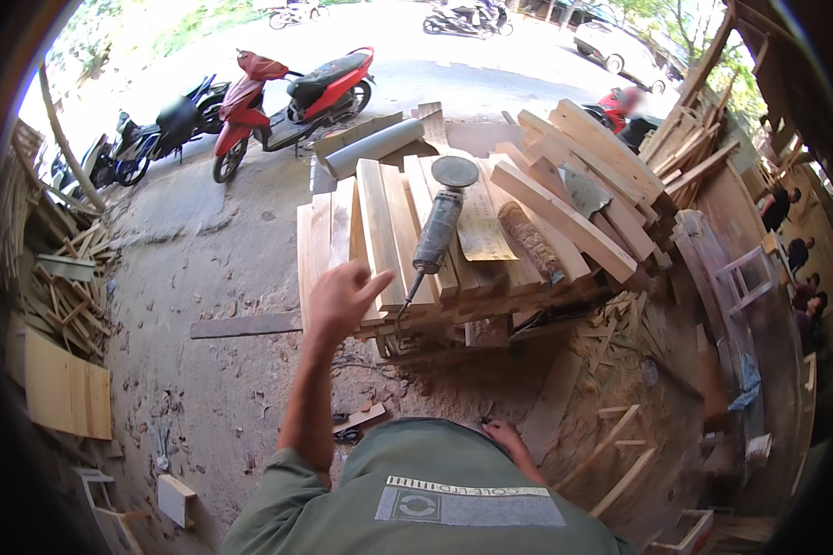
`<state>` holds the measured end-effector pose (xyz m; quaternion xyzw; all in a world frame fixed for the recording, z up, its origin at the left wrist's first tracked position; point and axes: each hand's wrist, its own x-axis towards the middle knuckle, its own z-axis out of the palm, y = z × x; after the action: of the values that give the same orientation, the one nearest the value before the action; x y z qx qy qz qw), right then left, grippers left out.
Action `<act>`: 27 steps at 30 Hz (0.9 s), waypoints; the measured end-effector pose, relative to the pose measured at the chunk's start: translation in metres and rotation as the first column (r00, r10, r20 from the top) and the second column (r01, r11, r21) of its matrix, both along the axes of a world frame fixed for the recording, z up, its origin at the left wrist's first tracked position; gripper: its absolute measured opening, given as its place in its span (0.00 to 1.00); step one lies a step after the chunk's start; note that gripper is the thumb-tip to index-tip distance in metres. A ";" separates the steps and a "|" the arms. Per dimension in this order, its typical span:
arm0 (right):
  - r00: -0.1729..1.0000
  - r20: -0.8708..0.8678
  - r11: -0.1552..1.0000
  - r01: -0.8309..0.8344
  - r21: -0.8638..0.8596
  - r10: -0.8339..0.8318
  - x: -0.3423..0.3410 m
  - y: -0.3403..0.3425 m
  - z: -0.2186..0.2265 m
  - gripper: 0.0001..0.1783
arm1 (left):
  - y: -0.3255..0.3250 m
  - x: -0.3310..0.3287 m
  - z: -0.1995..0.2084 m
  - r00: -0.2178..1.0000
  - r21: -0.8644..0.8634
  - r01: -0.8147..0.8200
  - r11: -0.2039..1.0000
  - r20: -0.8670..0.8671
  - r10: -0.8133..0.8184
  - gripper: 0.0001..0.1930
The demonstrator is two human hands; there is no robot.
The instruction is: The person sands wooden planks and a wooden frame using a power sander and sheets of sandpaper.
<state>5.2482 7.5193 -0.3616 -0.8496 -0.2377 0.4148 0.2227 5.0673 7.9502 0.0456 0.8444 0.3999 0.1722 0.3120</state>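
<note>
My left hand [341,298] is raised over the left end of a stack of planed wooden boards [377,222]. Its thumb and a finger stand apart, and nothing shows between them. To its right, an angle grinder [438,229] with a round disc lies on the boards, its cord running down over the near edge. My right hand [503,435] is low, just beyond the front of my green shirt [435,481]. Its fingers are bent around something small and dark that I cannot make out. A yellowish sheet [484,231] and a rough bark-covered piece of wood [525,236] lie beside the grinder.
A dark flat bar [245,326] juts left from the stack. Wood offcuts [65,296] pile along the left, and wooden frames [606,453] lie at lower right. A grey roll [375,148] rests behind the boards; a red motorbike [287,102] stands beyond. Several people are at far right.
</note>
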 end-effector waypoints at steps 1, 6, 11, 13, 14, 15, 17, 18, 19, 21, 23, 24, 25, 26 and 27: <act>1.000 -0.018 1.000 -0.006 -0.026 0.005 0.001 0.001 0.010 0.24 | 0.007 0.030 -0.019 1.000 0.126 -0.006 0.992 0.025 0.003 0.33; 0.996 0.088 0.981 -0.032 0.192 0.015 0.045 0.025 0.056 0.24 | 0.041 0.165 -0.066 0.974 -0.151 0.118 0.981 -0.173 -0.144 0.47; 0.984 0.131 0.931 0.066 0.360 -0.120 0.040 0.068 0.116 0.28 | 0.057 0.182 -0.096 0.990 -0.081 0.062 0.995 -0.119 -0.071 0.33; 0.995 0.076 0.900 0.029 0.434 -0.069 0.029 0.090 0.152 0.26 | 0.070 0.162 -0.100 0.995 -0.357 0.096 0.929 0.015 -0.097 0.30; 0.998 0.024 0.858 0.036 0.513 -0.056 0.022 0.102 0.171 0.25 | 0.076 0.154 -0.098 0.993 -0.482 0.115 0.869 0.087 -0.083 0.29; 0.998 -0.017 0.810 0.063 0.583 -0.066 0.020 0.110 0.190 0.24 | 0.055 0.145 -0.078 0.985 -0.469 0.167 0.867 0.108 -0.132 0.26; 0.994 -0.102 0.691 0.104 0.715 -0.044 0.015 0.127 0.226 0.24 | 0.027 0.118 -0.076 0.940 -0.470 0.283 0.836 0.310 -0.144 0.28; 0.987 -0.157 0.610 0.142 0.779 -0.029 0.011 0.136 0.240 0.24 | 0.014 0.103 -0.077 0.907 -0.472 0.332 0.817 0.397 -0.140 0.29; 0.967 -0.255 0.562 0.208 0.801 0.005 0.005 0.143 0.261 0.26 | -0.006 0.089 -0.073 0.878 -0.539 0.385 0.750 0.465 -0.116 0.28; 0.911 -0.406 0.426 0.339 0.839 0.073 -0.003 0.161 0.288 0.30 | -0.048 0.070 -0.060 0.829 -0.607 0.468 0.642 0.554 -0.080 0.28; 0.855 -0.496 0.249 0.452 0.856 0.153 -0.012 0.178 0.303 0.35 | -0.083 0.052 -0.048 0.810 -0.631 0.521 0.575 0.578 -0.100 0.30; 0.812 -0.551 0.205 0.517 0.831 0.190 -0.016 0.183 0.306 0.36 | -0.099 0.046 -0.045 0.795 -0.636 0.554 0.537 0.596 -0.114 0.31; 0.766 -0.601 0.160 0.580 0.799 0.227 -0.020 0.187 0.308 0.38 | -0.109 0.043 -0.050 0.791 -0.639 0.581 0.504 0.590 -0.163 0.33; 0.717 -0.644 0.119 0.639 0.760 0.268 -0.023 0.188 0.314 0.39 | -0.119 0.038 -0.053 0.783 -0.642 0.605 0.471 0.586 -0.209 0.35; 0.638 -0.700 0.140 0.699 0.701 0.323 -0.028 0.183 0.332 0.38 | -0.130 0.036 -0.053 0.779 -0.638 0.617 0.461 0.577 -0.244 0.36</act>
<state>5.2200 7.7021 -0.0294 -0.2710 -0.2036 0.4206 0.8415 5.1032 7.8198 -0.0073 0.6279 0.1252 0.0572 0.7660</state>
